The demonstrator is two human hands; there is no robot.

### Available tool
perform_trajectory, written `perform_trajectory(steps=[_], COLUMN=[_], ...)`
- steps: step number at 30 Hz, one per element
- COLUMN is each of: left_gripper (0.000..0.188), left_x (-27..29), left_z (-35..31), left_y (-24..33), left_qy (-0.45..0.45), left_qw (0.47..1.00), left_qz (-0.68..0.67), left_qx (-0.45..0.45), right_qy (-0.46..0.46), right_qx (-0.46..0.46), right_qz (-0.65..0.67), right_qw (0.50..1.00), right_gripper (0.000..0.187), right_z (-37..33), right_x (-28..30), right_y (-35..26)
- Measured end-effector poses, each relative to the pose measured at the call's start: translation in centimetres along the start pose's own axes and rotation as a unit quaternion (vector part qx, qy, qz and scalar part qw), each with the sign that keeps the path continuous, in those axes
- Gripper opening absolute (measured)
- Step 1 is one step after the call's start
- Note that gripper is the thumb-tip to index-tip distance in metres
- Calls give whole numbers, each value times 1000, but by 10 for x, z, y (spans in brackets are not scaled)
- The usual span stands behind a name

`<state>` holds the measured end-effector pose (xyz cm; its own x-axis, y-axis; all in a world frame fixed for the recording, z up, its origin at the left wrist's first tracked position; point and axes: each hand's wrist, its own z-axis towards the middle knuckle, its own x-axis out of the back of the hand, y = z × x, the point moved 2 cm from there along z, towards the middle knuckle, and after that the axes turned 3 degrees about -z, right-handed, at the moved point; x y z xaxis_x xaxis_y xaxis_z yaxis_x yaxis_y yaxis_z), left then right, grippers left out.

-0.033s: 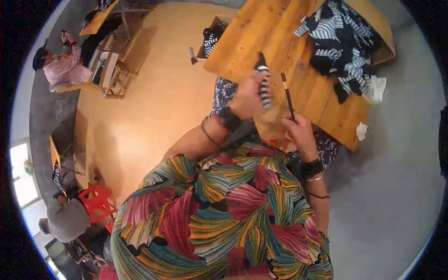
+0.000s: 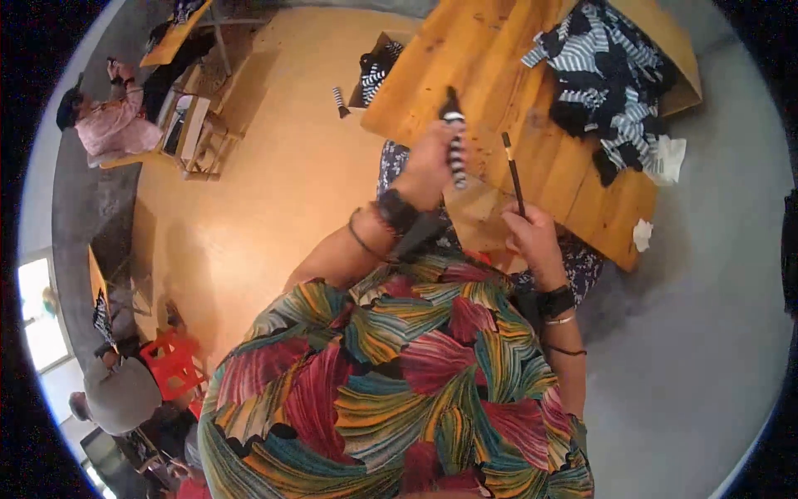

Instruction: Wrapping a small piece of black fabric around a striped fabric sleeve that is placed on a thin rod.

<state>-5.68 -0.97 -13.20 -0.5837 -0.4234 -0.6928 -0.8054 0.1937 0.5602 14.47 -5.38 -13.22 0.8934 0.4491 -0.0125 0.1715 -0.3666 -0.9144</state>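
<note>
My left hand [image 2: 428, 165] is closed around a black-and-white striped knit piece [image 2: 456, 150], sock-like in shape. Its dark end points up and away, and its striped part hangs along my fingers. In my right hand [image 2: 534, 237], a slim dark stick [image 2: 515, 173] with a gold band and thicker dark tip stands upright, pinched near its lower end. The stick and the knit piece are apart, both above the near edge of the wooden table [image 2: 490, 71]. On the table's right side lies a heap of striped and black knit pieces [image 2: 611, 83].
An open box [image 2: 381, 75] of striped pieces stands beyond the table's left edge, a loose striped piece [image 2: 341, 102] beside it. White scraps [image 2: 642, 234] lie at the table's right edge. At far left are a seated person [image 2: 116, 125], another person [image 2: 120, 391] and a red stool [image 2: 173, 362].
My left hand has shifted a little to the left with the striped knit piece, away from the stick. My right hand and the stick have stayed almost still.
</note>
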Motion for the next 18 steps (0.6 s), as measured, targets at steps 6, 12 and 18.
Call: perform_trajectory(steps=[6, 12, 18], left_gripper=[6, 13, 21], left_x=[38, 12, 63], left_z=[29, 85, 158], left_y=[121, 205, 187], left_qy=[-8, -19, 103], left_qw=[984, 946, 902], left_qz=[159, 240, 358], left_qx=[-84, -218, -219], right_qy=[86, 115, 252], right_qx=[-43, -59, 1], right_qz=[34, 42, 14], right_qw=[995, 991, 968], right_gripper=[14, 12, 12], right_z=[-13, -12, 18], right_x=[20, 46, 107], right_y=[6, 18, 33])
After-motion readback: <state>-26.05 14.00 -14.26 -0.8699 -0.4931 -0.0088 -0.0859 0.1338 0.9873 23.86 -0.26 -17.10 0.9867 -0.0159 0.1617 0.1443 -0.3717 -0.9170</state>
